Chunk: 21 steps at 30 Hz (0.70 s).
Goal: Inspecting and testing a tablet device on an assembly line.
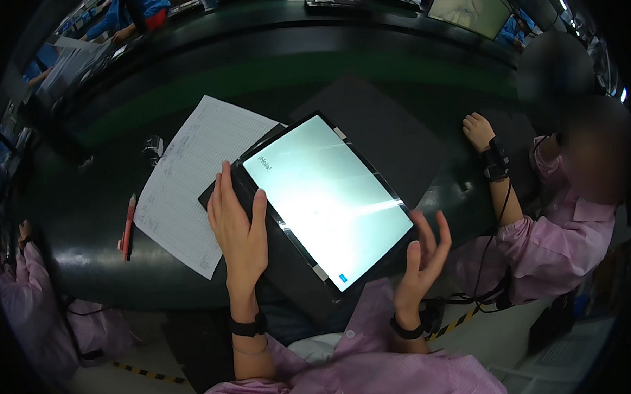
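Observation:
A flat tablet-like device (pixel 330 203) lies tilted in front of me with its bright pale-green screen facing up. A dark frame surrounds the screen, and small light tabs show on its two long edges. My left hand (pixel 239 232) lies along the device's left edge, fingers stretched out, apparently touching it. By the lower right corner is my right hand (pixel 423 266), its fingers spread and curved, holding nothing. Whether its fingertips touch the corner I cannot tell. Dark wristbands circle both my wrists. Under the device are dark sheets or mats (pixel 390 137), partly hidden.
A printed paper form (pixel 181 182) with handwriting lies left, beside a red pen (pixel 128 228). A small dark-and-white object (pixel 153 149) sits near it. A co-worker's arm (pixel 509 195) rests at the right; another person (pixel 31 301) is far left. A monitor (pixel 469 7) stands behind.

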Motion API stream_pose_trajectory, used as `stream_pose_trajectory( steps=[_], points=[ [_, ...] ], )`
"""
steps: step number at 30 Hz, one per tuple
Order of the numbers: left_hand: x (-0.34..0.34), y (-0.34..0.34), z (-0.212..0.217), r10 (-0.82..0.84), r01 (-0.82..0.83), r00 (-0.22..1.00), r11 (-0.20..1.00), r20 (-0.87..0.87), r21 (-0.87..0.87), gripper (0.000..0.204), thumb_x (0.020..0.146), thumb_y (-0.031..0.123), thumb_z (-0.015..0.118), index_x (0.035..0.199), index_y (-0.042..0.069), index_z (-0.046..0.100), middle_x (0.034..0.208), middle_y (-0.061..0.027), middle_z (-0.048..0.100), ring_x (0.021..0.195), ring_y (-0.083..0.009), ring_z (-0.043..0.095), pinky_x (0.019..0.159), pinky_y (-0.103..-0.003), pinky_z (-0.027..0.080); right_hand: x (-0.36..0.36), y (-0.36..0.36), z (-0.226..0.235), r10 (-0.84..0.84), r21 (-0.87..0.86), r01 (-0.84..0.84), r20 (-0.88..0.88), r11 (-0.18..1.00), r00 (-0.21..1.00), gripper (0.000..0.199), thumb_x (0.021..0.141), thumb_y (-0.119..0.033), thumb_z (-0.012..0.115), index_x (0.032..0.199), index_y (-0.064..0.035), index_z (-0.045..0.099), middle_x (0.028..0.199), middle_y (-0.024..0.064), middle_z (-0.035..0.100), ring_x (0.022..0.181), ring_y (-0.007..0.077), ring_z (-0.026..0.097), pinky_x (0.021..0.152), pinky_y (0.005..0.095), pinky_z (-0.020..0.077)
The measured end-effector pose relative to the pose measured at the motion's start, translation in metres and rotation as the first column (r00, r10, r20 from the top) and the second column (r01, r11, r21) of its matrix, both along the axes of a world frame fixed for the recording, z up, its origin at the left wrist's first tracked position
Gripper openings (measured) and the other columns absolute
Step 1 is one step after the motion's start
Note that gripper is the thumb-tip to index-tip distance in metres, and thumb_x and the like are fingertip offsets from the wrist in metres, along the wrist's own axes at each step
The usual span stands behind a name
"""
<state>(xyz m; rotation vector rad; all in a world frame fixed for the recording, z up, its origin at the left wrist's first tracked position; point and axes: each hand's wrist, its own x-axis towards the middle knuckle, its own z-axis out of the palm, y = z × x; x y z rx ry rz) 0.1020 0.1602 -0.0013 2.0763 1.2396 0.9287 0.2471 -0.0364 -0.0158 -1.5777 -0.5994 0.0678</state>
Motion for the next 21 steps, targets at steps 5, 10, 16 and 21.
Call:
stream_pose_trajectory(
  steps=[5, 10, 16, 21],
  points=[
    [0.001, 0.0, -0.002, 0.037, -0.022, 0.992, 0.992, -0.118, 0.122, 0.064, 0.1, 0.041, 0.045, 0.152, 0.006, 0.031, 0.151, -0.0169, 0.039, 0.14, -0.0334, 0.031, 0.117, -0.044, 0.017, 0.001, 0.007, 0.012, -0.087, 0.136, 0.073, 0.099, 0.988, 0.991, 0.053, 0.097, -0.01, 0.05, 0.145, 0.0012, 0.032, 0.137, 0.0233, 0.053, 0.137, 0.0305, 0.043, 0.115, 0.0423, 0.0256],
    [0.001, -0.016, -0.013, 0.077, -0.089, 0.992, 0.988, 0.1, 0.126, 0.064, 0.099, 0.034, 0.052, 0.148, -0.001, 0.031, 0.152, -0.0228, 0.033, 0.144, -0.0411, 0.021, 0.117, -0.052, 0.015, 0.071, 0.028, 0.076, 0.408, -0.435, -0.142, 0.611, 0.889, 0.679, 0.027, 0.098, -0.017, 0.05, 0.11, -0.0075, 0.073, 0.139, 0.0157, 0.054, 0.143, 0.0385, 0.031, 0.116, 0.0513, 0.022],
    [-0.006, -0.045, -0.013, 0.025, -0.036, 0.971, 0.998, 0.236, 0.043, 0.055, 0.1, 0.028, 0.051, 0.144, -0.001, 0.036, 0.152, -0.0227, 0.033, 0.146, -0.0401, 0.018, 0.117, -0.052, 0.015, 0.129, 0.133, 0.091, 0.573, -0.577, -0.047, 0.795, 0.816, 0.196, 0.026, 0.098, -0.027, 0.053, 0.106, -0.0176, 0.076, 0.152, 0.0099, 0.04, 0.148, 0.0391, 0.017, 0.115, 0.0626, 0.0146],
    [-0.009, -0.045, -0.013, -0.001, -0.015, 0.97, 0.998, 0.243, 0.065, 0.052, 0.1, 0.028, 0.051, 0.141, -0.002, 0.041, 0.151, -0.024, 0.034, 0.145, -0.0403, 0.02, 0.116, -0.052, 0.017, 0.129, 0.169, 0.076, 0.622, -0.622, -0.075, 0.754, 0.779, 0.21, 0.031, 0.099, -0.031, 0.05, 0.105, -0.018, 0.077, 0.154, 0.0096, 0.036, 0.149, 0.038, 0.011, 0.115, 0.0647, 0.0128]
  ],
)
